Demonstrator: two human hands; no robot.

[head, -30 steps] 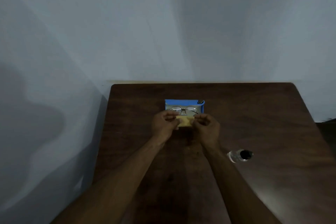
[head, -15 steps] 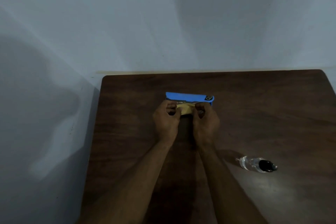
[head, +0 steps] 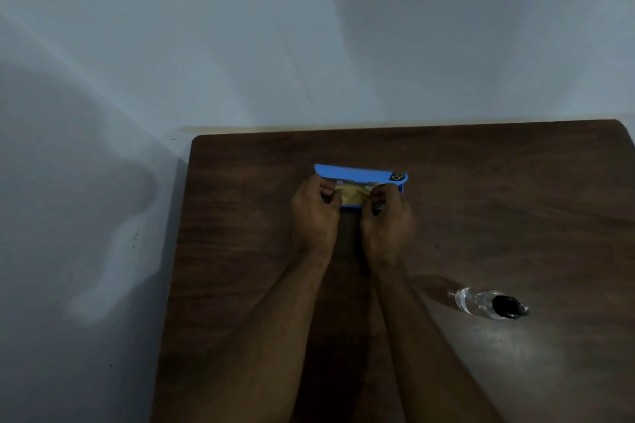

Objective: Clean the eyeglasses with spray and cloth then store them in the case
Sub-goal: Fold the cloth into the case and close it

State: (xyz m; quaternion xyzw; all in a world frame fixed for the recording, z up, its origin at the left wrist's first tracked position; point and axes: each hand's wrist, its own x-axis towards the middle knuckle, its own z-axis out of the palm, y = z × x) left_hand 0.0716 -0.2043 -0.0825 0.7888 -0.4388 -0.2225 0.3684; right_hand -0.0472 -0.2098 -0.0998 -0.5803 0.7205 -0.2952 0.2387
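A blue eyeglass case (head: 360,173) lies at the middle of the brown table (head: 240,216), its lid lowered most of the way. A yellow cloth (head: 354,194) shows in the gap between lid and base. The eyeglasses are hidden under cloth and lid. My left hand (head: 314,216) grips the case's left end with curled fingers. At the right end, my right hand (head: 388,220) holds the case the same way. A small clear spray bottle (head: 488,304) with a black cap lies on its side to the right, apart from both hands.
The table stands against a pale wall (head: 309,45), with its left edge near a corner. Bare wood surrounds the case on every side. The table's far right corner (head: 618,124) is rounded.
One second ago the case was open with the eyeglasses and cloth visible. The lid has since come down over them, and both hands have moved onto the case's ends.
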